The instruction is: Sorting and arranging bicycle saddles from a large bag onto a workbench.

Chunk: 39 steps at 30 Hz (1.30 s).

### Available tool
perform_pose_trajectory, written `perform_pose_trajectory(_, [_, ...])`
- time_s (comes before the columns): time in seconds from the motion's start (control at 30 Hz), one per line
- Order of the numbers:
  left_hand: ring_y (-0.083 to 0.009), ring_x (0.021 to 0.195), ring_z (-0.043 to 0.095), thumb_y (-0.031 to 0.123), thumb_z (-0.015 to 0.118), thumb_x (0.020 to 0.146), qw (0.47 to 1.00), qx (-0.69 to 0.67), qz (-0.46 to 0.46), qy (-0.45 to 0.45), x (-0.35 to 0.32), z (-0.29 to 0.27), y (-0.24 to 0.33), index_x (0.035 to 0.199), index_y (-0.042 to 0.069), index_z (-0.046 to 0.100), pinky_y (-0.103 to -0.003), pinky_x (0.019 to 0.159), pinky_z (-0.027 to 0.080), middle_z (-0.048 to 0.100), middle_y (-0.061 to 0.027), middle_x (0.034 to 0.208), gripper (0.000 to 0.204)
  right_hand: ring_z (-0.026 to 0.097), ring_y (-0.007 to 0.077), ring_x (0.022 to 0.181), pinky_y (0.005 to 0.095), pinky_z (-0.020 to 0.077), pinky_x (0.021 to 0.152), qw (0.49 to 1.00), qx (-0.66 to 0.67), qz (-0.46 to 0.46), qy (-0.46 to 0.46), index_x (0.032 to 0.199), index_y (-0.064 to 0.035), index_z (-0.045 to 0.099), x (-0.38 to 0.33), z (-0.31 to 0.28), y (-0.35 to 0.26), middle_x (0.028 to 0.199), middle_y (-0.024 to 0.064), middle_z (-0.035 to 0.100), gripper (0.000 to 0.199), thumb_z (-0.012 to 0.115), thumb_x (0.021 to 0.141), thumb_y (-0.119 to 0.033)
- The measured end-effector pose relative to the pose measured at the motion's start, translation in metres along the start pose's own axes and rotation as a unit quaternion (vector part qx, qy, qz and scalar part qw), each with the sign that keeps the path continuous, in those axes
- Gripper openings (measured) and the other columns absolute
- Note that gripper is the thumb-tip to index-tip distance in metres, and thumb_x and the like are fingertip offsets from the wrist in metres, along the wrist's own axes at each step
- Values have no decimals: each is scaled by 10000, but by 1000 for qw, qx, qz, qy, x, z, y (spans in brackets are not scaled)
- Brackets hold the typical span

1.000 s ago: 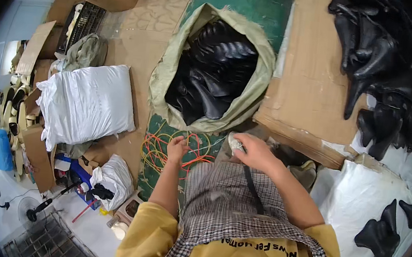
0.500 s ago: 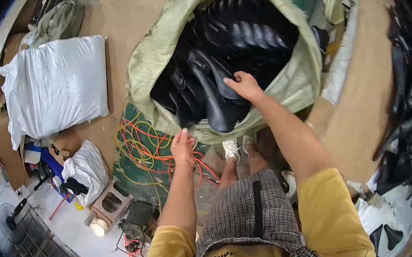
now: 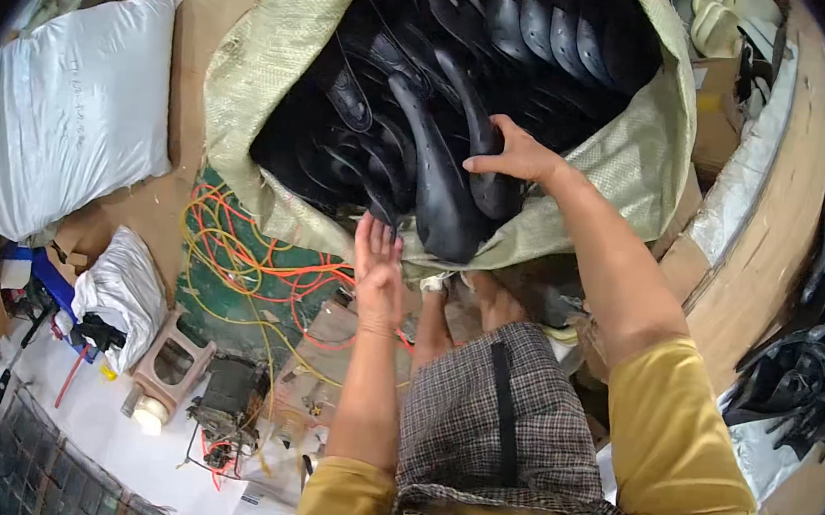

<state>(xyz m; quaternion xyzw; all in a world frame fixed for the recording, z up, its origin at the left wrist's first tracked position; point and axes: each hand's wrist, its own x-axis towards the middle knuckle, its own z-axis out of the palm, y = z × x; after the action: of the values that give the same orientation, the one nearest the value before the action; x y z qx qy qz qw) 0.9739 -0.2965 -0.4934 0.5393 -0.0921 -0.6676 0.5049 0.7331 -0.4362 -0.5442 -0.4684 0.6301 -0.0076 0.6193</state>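
Observation:
A large pale woven sack [image 3: 251, 70] stands wide-mouthed in front of me, full of glossy black sole-shaped pieces [image 3: 546, 35], many of them stacked in rows. My right hand [image 3: 524, 156] reaches over the near right rim. Its thumb and fingers close around a long black sole-shaped piece [image 3: 492, 188] in the sack. Beside that lies a similar long piece [image 3: 433, 179], wide end toward me. At the near rim, my left hand [image 3: 377, 269] is raised with fingers stretched out, the tips next to the dark pieces; whether they touch is unclear.
Orange and yellow cords [image 3: 259, 287] tangle on the green floor at the left. Beyond them are a stuffed white bag [image 3: 77, 102], a smaller white bag [image 3: 122, 297], a beige stool [image 3: 171, 358] and a dark motor-like machine [image 3: 232, 394]. More black pieces [image 3: 801, 389] pile up at right.
The sack appears nearer and larger in view. My left hand's fingers have gone from pinching at the rim to stretched out. My right hand remains at the pieces, its thumb now across one.

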Motion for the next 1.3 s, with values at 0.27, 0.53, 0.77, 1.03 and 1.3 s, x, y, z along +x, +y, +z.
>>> perform_pose_trajectory(0.27, [-228,1207,382,61,660,746,969,245,20,3,47,-20,-24,1384,41,213,-320,1014,283,378,-117,1343,779,429,334,1183,362,319,1017,984,-140,-84,-73,1326,26,312,-1,-3,-26,1256,227,447,1015,755,587,-510])
perform_pose_trajectory(0.53, [-244,1032,526,169,663,774,962,256,51,84,53,6,-16,1206,-19,479,-330,889,404,527,-107,1198,506,455,264,1157,329,342,986,994,69,-61,-60,1332,38,322,0,25,-22,1239,205,473,996,729,622,-531])
perform_pose_trajectory(0.77, [-222,1032,553,60,594,796,989,-81,-113,52,39,13,11,1192,-7,514,-339,895,443,565,-97,1157,409,456,226,1125,330,337,979,971,207,-70,-95,1300,-15,389,-28,31,-42,1199,149,496,833,725,672,-448])
perform_pose_trajectory(1.03, [-241,1129,487,25,596,756,998,-36,-58,-13,-10,56,82,1243,15,475,-358,1010,343,519,-103,1233,502,479,167,1052,296,369,942,948,265,-170,-50,1283,-14,390,-94,21,-75,1151,86,520,771,746,682,-339])
perform_pose_trajectory(1.3, [-305,1161,469,56,593,678,986,50,-8,-162,-90,146,178,1289,-3,417,-411,1007,367,479,-145,1277,638,435,279,1160,350,326,1003,883,302,-322,159,1271,34,372,-224,2,-118,1222,197,449,940,812,564,-403])
